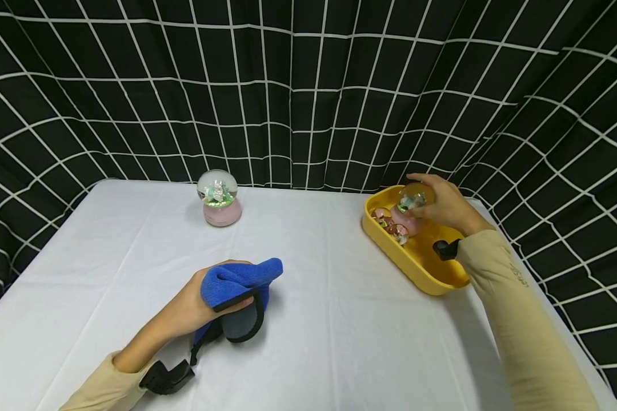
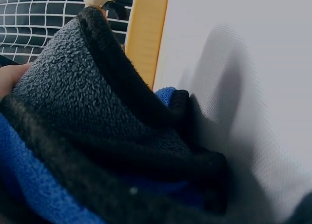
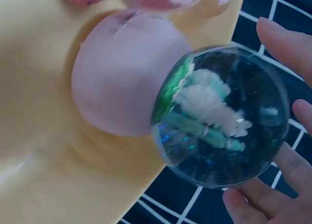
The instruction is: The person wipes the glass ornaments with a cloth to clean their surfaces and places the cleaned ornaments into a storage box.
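Note:
My left hand [image 1: 205,297] grips a bunched blue towel [image 1: 241,277] with a black border and grey reverse side; in the left wrist view the towel [image 2: 87,92] fills much of the picture. On the right, my right hand [image 1: 444,200] is spread around the glass dome of a snow globe [image 1: 407,220] with a pink base, which stands in a yellow tray [image 1: 416,274]. The right wrist view shows fingers [image 3: 287,44] spaced apart beside the dome [image 3: 219,117], with lower fingertips right at the glass. White and green figures sit inside it.
Another pink-based snow globe [image 1: 221,200] stands at the back left of the white-covered table [image 1: 308,354]. Small pink and brown trinkets [image 1: 391,225] lie in the tray beside the globe. A black curtain [image 1: 308,103] with white grid lines surrounds the back and sides.

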A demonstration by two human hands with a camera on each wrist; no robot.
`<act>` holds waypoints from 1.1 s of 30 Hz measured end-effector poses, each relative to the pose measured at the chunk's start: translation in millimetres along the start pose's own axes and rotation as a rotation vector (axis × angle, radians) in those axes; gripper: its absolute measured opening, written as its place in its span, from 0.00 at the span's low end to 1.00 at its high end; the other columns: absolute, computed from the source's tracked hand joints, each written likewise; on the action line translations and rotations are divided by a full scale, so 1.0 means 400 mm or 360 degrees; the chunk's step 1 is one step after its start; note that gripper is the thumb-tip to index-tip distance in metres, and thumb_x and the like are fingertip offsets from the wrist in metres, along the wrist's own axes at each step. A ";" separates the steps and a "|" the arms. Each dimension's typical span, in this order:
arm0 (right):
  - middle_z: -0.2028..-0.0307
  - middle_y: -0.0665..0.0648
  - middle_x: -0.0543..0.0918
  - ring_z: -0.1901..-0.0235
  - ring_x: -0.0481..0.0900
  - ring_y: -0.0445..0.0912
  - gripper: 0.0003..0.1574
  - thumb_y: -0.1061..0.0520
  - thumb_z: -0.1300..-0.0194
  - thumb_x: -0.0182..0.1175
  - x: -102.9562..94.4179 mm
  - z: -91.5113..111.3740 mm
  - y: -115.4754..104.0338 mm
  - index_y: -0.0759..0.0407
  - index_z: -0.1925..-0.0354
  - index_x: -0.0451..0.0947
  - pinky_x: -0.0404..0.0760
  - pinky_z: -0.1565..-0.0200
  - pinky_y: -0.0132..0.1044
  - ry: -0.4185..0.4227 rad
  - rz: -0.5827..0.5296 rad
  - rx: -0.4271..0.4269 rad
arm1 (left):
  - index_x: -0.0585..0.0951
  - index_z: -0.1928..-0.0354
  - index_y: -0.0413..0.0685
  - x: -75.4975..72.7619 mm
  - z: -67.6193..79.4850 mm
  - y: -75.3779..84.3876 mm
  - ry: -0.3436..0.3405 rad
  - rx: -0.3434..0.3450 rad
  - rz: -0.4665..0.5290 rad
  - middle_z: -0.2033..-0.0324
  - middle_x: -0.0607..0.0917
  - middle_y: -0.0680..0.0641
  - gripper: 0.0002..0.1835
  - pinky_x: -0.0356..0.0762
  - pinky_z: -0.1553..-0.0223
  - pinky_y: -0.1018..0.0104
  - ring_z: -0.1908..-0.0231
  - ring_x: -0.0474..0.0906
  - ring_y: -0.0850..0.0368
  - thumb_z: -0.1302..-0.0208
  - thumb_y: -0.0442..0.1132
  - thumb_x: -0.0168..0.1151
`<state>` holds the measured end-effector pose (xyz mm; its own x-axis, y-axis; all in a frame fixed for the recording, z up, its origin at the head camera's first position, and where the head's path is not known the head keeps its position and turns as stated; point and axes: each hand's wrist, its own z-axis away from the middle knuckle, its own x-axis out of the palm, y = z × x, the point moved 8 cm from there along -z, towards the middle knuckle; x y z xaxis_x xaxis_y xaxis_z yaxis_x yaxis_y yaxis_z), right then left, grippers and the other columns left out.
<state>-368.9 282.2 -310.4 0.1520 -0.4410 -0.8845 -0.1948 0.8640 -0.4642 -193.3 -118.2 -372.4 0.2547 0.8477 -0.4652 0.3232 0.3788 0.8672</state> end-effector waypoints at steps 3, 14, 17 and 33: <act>0.27 0.68 0.59 0.30 0.57 0.66 0.49 0.61 0.40 0.70 -0.004 0.008 -0.011 0.54 0.26 0.58 0.59 0.32 0.68 0.0013 -0.0012 -0.0003 | 0.78 0.41 0.52 0.002 0.000 -0.001 -0.0008 -0.0012 0.0006 0.49 0.86 0.53 0.26 0.75 0.45 0.74 0.50 0.81 0.67 0.42 0.42 0.74; 0.27 0.65 0.60 0.41 0.69 0.62 0.46 0.56 0.38 0.70 -0.001 0.013 -0.120 0.55 0.27 0.60 0.70 0.37 0.62 0.0059 -0.0020 -0.0171 | 0.77 0.39 0.53 0.001 -0.003 -0.001 0.0001 0.0043 -0.0057 0.48 0.85 0.53 0.29 0.75 0.44 0.74 0.49 0.80 0.67 0.43 0.42 0.74; 0.28 0.64 0.63 0.39 0.69 0.61 0.46 0.56 0.39 0.70 0.007 0.005 -0.159 0.56 0.28 0.62 0.69 0.36 0.60 0.0071 0.0002 -0.0262 | 0.76 0.39 0.52 0.002 -0.003 0.003 0.0001 0.0084 -0.0052 0.47 0.84 0.53 0.29 0.75 0.44 0.74 0.49 0.80 0.67 0.43 0.40 0.75; 0.30 0.60 0.68 0.28 0.62 0.57 0.43 0.53 0.41 0.73 0.069 -0.029 -0.300 0.57 0.31 0.67 0.60 0.28 0.57 0.0162 -0.0083 -0.0487 | 0.75 0.38 0.56 -0.009 0.003 0.024 0.0017 0.0301 -0.0070 0.43 0.82 0.52 0.28 0.74 0.42 0.74 0.47 0.79 0.66 0.40 0.34 0.70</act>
<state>-352.4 163.5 -279.5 0.0749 -0.5178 -0.8522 -0.4738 0.7335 -0.4873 -190.0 -118.2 -362.7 0.2270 0.8361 -0.4993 0.4996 0.3401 0.7967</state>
